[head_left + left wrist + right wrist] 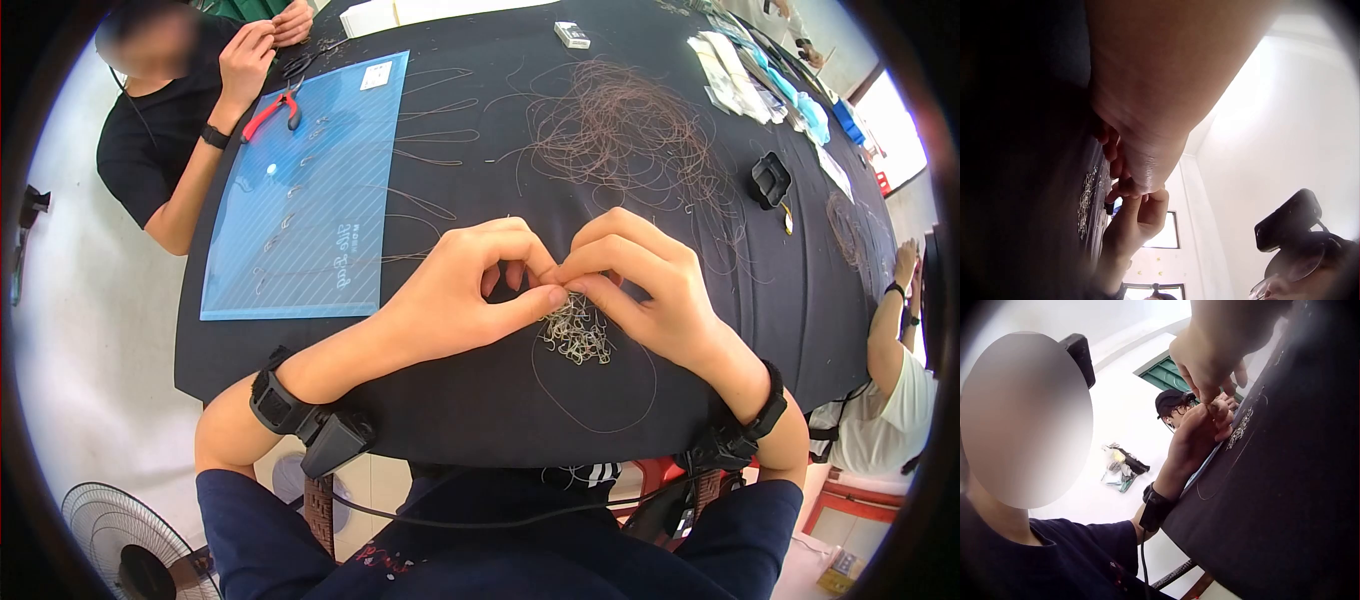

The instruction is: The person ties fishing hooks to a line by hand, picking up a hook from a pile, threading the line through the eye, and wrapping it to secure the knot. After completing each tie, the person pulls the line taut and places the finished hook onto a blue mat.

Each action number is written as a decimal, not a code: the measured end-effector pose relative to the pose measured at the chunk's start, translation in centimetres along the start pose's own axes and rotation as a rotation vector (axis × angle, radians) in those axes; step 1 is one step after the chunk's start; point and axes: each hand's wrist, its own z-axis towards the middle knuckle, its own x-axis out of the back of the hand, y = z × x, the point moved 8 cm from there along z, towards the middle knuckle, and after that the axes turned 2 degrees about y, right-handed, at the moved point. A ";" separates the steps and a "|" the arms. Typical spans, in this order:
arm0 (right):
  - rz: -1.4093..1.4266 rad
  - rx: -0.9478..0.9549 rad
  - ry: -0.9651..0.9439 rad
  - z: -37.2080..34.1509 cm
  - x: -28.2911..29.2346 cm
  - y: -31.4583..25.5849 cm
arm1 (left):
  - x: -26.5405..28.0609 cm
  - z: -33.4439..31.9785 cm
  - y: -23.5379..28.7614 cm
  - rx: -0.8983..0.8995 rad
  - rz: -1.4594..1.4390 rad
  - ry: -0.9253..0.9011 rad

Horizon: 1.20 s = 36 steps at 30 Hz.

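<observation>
brown line tangle (630, 125) beyond silvery hooks (578, 335), both hands (490, 275) (645, 280) with grip tight on strand (602, 432)

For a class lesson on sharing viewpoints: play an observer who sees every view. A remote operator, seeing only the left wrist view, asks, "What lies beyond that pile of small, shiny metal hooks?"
Observer: Beyond the hooks lies a loose tangle of thin brown line.
Operator: Is there a tool over on the person's left?
Observer: Yes, red-handled pliers lie at the far end of a flat blue plastic sheet.
Operator: And on the near side of the hooks?
Observer: A thin brown strand bows across the black cloth.
</observation>
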 end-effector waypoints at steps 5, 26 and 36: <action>-0.122 0.138 0.016 0.1 0.2 -0.9 | 0.0 0.0 -0.2 0.020 -0.014 0.000; -0.081 0.081 0.053 0.3 0.7 -1.1 | -0.1 0.1 -0.5 0.045 -0.070 -0.034; 0.008 0.086 -0.030 0.1 -0.1 -0.9 | -0.2 0.0 -0.6 0.077 -0.067 -0.028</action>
